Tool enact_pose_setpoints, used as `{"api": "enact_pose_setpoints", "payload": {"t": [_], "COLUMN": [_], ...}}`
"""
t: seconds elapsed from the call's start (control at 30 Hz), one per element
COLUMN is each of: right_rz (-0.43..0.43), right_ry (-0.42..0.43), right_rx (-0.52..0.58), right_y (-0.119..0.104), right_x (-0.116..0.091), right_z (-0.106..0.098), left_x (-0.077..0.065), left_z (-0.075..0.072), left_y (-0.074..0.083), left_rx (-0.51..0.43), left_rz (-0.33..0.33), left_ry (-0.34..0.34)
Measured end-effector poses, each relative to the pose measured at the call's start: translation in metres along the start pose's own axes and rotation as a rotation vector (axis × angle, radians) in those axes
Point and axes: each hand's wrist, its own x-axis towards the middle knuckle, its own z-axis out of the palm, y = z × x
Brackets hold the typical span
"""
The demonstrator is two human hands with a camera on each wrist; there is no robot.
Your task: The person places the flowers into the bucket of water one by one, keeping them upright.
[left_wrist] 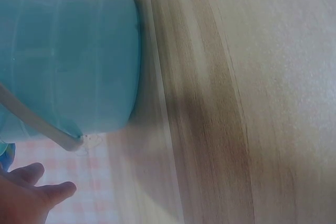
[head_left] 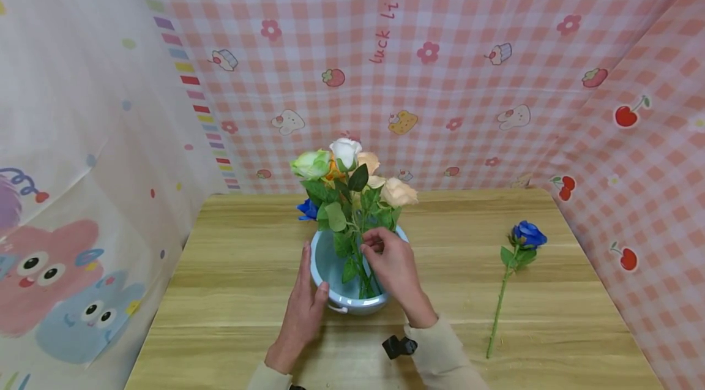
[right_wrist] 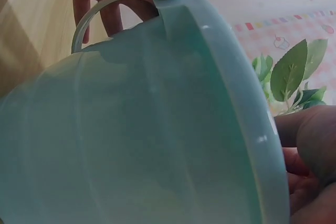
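Observation:
A light blue bucket (head_left: 352,304) stands on the table with several artificial roses leaning in it. A white rose (head_left: 346,152) is highest, beside a green rose (head_left: 311,164) and a peach rose (head_left: 399,192); a blue rose (head_left: 308,209) pokes out at the left. My right hand (head_left: 390,264) reaches over the bucket's right side, thumb and fingertips pinching a green rose stem among the leaves. My left hand (head_left: 305,310) lies along the bucket's left wall with fingers extended. In the right wrist view, the bucket (right_wrist: 131,129) hides part of the right hand (right_wrist: 312,156).
Another blue rose (head_left: 529,235) lies on the wooden table (head_left: 237,292), off to the right. The bucket's pale handle (left_wrist: 39,121) hangs down its side. Patterned cloth (head_left: 462,90) closes in the back and both sides.

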Motion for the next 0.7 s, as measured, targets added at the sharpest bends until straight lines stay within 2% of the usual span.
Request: {"api": "enact_pose_setpoints", "payload": {"t": [0.23, 0.5, 0.7], "right_rz": [0.032, 0.0, -0.013], "right_ry": [-0.013, -0.047, -0.083], "right_rx": [-0.098, -0.186, -0.164], "right_y": [-0.0025, 0.0, -0.0004], "right_x": [0.0048, 0.0079, 0.0039], "right_z": [0.0024, 0.0018, -0.0024], "left_x": [-0.0002, 0.0009, 0.0005], "left_z": [0.0002, -0.0002, -0.0002], "left_y": [-0.0001, -0.0009, -0.0024], "left_rx": [0.005, 0.011, 0.023], "left_rz": [0.006, 0.022, 0.008], "left_ry": [0.005, 0.01, -0.001]}}
